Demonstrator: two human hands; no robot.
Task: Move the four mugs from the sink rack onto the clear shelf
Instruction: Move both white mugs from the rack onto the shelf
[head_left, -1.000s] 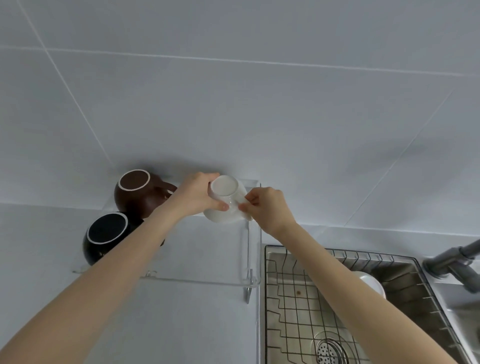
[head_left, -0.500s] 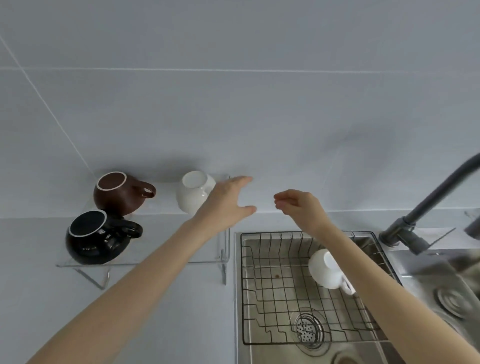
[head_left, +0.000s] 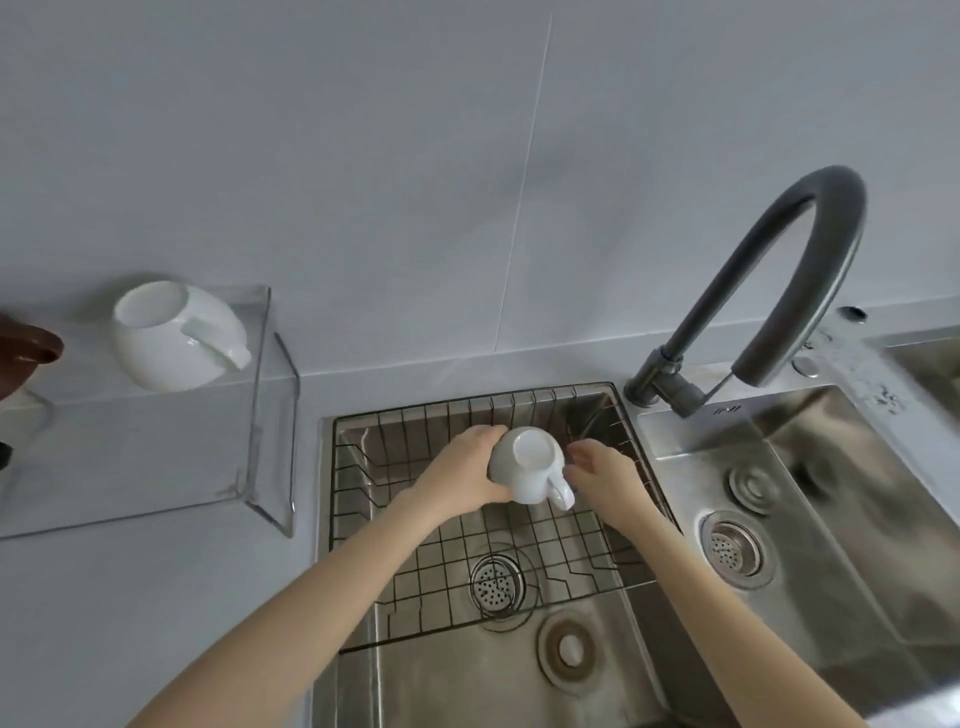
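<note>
A white mug (head_left: 527, 465) rests upside down on the wire sink rack (head_left: 467, 566), its handle pointing toward me. My left hand (head_left: 465, 478) wraps around the mug's left side. My right hand (head_left: 602, 475) is just right of the handle with its fingers apart; whether it touches the handle is unclear. Another white mug (head_left: 174, 338) stands upside down on the clear shelf (head_left: 260, 415) at the left. A brown mug (head_left: 23, 351) shows only partly at the left edge of the frame.
A dark arched faucet (head_left: 769, 291) rises at the back right of the sink. A second steel basin (head_left: 810, 519) with a drain lies to the right. The grey counter (head_left: 130, 597) extends left of the sink, below the shelf.
Both hands left the shelf, where a white mug now stands, and dropped into the sink. My left hand has closed around the white mug on the rack. The view swung right and down.
</note>
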